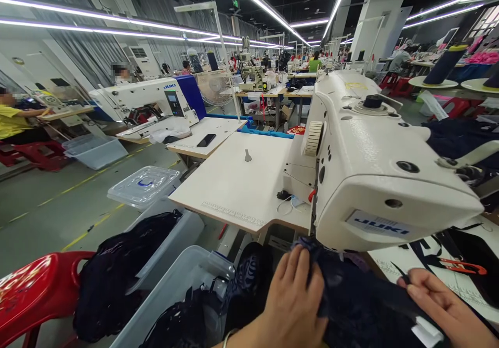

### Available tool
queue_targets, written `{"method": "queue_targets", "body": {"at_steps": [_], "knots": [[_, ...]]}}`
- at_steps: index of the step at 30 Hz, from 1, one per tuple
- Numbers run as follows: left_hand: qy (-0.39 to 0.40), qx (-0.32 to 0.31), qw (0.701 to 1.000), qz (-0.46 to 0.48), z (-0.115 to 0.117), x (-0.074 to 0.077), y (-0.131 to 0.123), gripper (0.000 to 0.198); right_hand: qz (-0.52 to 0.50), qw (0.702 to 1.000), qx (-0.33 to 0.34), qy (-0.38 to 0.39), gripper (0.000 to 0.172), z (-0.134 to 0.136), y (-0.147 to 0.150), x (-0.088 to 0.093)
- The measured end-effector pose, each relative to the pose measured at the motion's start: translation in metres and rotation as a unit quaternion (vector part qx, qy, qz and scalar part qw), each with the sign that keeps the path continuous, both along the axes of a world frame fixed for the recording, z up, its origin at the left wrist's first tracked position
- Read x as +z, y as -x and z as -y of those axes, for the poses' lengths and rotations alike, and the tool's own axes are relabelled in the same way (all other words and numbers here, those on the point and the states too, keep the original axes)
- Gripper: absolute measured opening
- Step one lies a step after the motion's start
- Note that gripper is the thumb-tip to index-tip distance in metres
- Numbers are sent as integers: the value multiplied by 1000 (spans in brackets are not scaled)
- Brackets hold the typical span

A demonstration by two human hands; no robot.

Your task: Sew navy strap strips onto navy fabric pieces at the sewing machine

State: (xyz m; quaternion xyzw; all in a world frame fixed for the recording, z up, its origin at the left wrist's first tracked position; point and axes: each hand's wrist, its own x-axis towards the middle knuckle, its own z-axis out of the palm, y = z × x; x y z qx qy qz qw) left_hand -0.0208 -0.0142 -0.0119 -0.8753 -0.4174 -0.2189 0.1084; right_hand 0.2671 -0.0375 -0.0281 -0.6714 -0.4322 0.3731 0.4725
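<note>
Dark navy fabric (358, 291), perhaps part of a garment, lies under the head of a white JUKI sewing machine (390, 171). My left hand (294, 291) is closed on its left part, with the fingers together and the fingertips partly hidden in the cloth. To the right, my right hand (438, 298) pinches a thin dark strip (403, 272) between thumb and fingers. A small white label (427, 332) shows on the fabric below that hand. The needle area is hidden behind the machine head.
Orange-handled scissors (463, 266) lie at the right on the machine table (234, 176). Clear plastic bins (175, 275) with dark garments stand at the lower left, beside a red stool (39, 291). A phone (206, 140) rests on the neighbouring table. Other people sit farther back.
</note>
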Motion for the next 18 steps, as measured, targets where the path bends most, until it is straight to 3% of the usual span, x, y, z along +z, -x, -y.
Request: {"method": "queue_targets", "body": {"at_steps": [3,5,8,12,18], "knots": [[-49,54,997,24,-7,0,9,29,-135,988,72,13,30,-11,37,5],[-95,-18,995,-9,-12,-2,10,36,-128,988,78,-26,29,-20,61,5],[-119,-123,982,-77,-17,-6,7,39,-47,992,108,-47,31,-32,84,2],[-98,-108,986,-77,-20,-10,5,38,79,986,142,-43,30,-33,83,0],[-83,-112,987,-76,-22,-5,8,38,186,967,167,-42,28,-24,70,4]]}}
